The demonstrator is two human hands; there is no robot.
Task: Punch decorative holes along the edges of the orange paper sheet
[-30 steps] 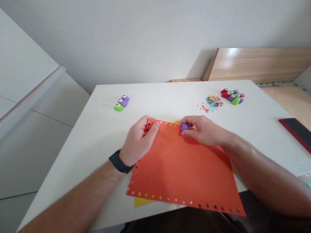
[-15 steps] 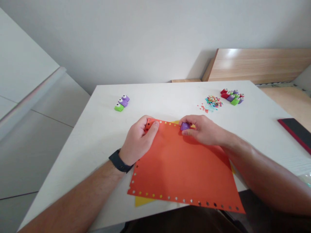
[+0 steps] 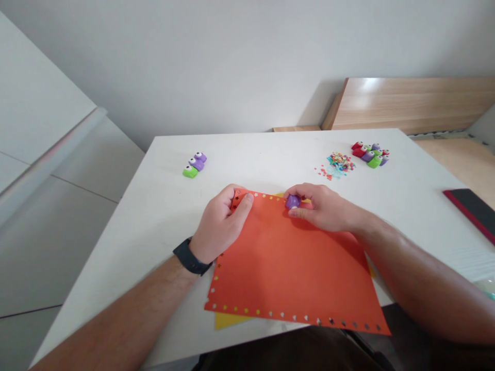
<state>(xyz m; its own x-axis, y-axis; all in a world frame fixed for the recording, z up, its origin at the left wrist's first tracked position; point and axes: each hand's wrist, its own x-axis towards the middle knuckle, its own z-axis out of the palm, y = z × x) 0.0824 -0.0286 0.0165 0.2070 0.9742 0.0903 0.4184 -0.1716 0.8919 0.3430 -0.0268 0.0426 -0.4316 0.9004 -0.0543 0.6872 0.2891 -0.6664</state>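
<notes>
An orange sheet (image 3: pixel 294 268) with punched shapes along its left, bottom and part of its top edge lies tilted over a yellow sheet (image 3: pixel 230 321). My left hand (image 3: pixel 222 219) pinches its upper left corner, thumb on top. At the top edge, my right hand (image 3: pixel 319 206) is closed round a small purple punch (image 3: pixel 293 202), between thumb and fingers. The far edge of the orange sheet is partly hidden by the punch and my right hand.
Two purple punches and a green punch (image 3: pixel 190 171) stand at the back left. Confetti (image 3: pixel 340 162) lies at the back right, beside a cluster of coloured punches (image 3: pixel 374 161). A dark, red-edged object (image 3: pixel 469 206) rests on the right of the white table (image 3: pixel 135 221).
The purple punch has shifted slightly left and turned in my right hand. The bottom edge of the orange sheet has moved a little. My left hand keeps its hold.
</notes>
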